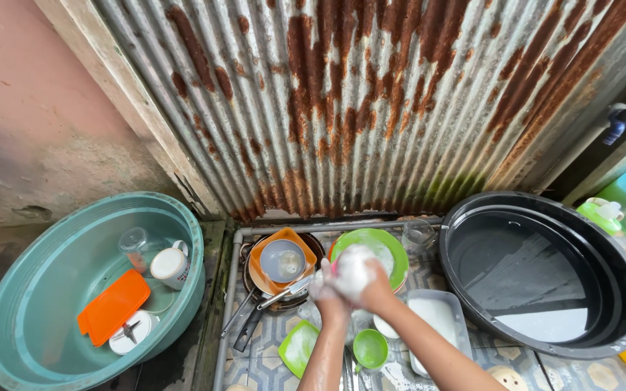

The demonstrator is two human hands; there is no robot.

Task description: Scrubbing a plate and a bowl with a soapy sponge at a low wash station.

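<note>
Leftmost, lower left of the frame, a teal basin (182, 239) holds a mug and an orange lid (114, 305). Centre, the soapy left hand (325, 289) and right hand (360, 274) press together, fingers clenched around something hidden in suds, over a green plate (394, 255). Right, a black tub (621, 268).

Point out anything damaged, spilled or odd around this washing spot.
The corrugated metal wall is heavily rusted, in brown streaks, with green staining at its foot. Both soapy hands, left hand and right hand, are white with foam. Dishes lie jumbled in the teal basin. Nothing looks broken or spilled.
</note>
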